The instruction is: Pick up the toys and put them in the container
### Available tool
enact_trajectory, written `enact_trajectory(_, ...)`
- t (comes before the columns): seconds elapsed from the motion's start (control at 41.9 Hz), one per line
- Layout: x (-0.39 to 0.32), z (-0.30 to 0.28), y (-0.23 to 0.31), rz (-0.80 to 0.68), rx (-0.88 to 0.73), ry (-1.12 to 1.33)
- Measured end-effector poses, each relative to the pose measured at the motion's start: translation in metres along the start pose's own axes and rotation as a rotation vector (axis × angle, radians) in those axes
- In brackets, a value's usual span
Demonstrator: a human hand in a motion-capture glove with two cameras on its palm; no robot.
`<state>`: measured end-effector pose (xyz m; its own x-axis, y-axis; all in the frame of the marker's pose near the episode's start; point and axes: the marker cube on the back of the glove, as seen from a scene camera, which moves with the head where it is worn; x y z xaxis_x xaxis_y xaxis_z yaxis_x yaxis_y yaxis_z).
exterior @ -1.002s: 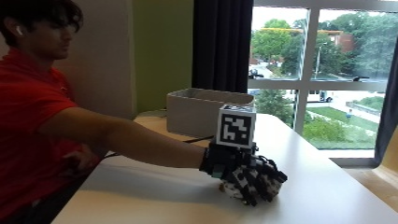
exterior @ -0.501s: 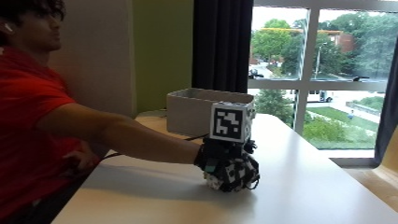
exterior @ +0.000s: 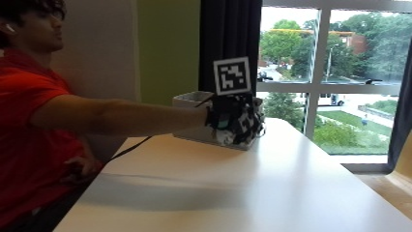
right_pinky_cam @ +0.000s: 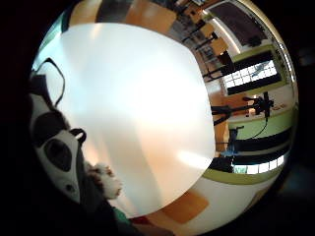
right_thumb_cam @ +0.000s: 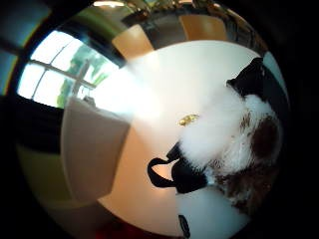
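White table [exterior: 270, 193] stands beside a large window. Your gloved right hand [exterior: 235, 123] is raised above the table, just in front of the grey container [exterior: 190, 104] at the far side. Your fingers curl around a white and brown plush toy [right_thumb_cam: 234, 144]. No readable writing shows.

Outstretched right arm, gloved hand [exterior: 235, 121] raised, fingers curled.
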<state>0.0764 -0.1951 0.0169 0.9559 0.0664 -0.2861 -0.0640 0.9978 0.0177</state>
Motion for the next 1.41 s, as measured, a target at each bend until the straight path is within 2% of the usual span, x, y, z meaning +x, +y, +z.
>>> enact_trajectory(0.119,-0.035,-0.051,-0.001,-0.116,0.066,-0.053)
enact_trajectory(0.286,-0.102,-0.111,0.007,-0.172,0.151,-0.088)
enact_trajectory(0.596,-0.243,-0.193,0.031,-0.311,0.174,-0.039)
enact_trajectory(0.93,-0.326,-0.194,0.053,-0.405,0.175,-0.060)
enact_trajectory(1.264,-0.318,-0.165,0.058,-0.442,0.003,-0.101)
enact_trajectory(1.407,-0.291,-0.160,0.063,-0.463,0.032,-0.145)
